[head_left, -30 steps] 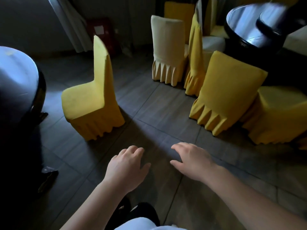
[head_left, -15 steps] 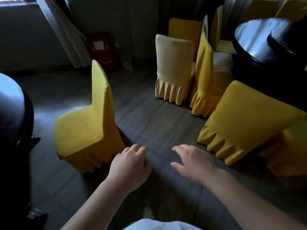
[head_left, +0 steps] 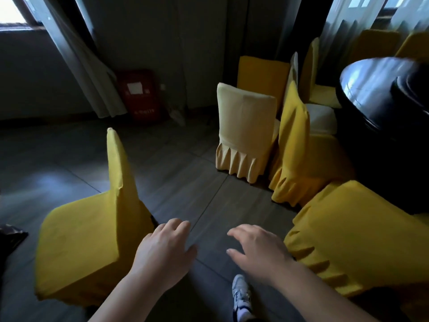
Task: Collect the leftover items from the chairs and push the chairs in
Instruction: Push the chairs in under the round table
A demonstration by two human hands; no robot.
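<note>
A yellow-covered chair (head_left: 92, 233) stands alone at the lower left, its seat facing left and bare. My left hand (head_left: 166, 251) hovers just right of its back, fingers relaxed, holding nothing. My right hand (head_left: 257, 249) floats empty, fingers spread, next to the back of another yellow chair (head_left: 355, 240) at the lower right. Further back stand a cream chair (head_left: 246, 133) and a yellow chair (head_left: 294, 147), both by the dark round table (head_left: 380, 89). No loose items show on any seat I can see.
More yellow chairs (head_left: 262, 75) crowd the far side of the table near white curtains. A red box (head_left: 140, 94) leans on the back wall. A dark object (head_left: 10, 234) shows at the left edge. Grey floor tiles (head_left: 185, 173) lie between the chairs. My shoe (head_left: 241, 296) is below.
The view has tilted up and moved forward, so both near chairs sit closer and lower in frame. My hands stay empty, now nearer the two chair backs. The left table has left the view.
</note>
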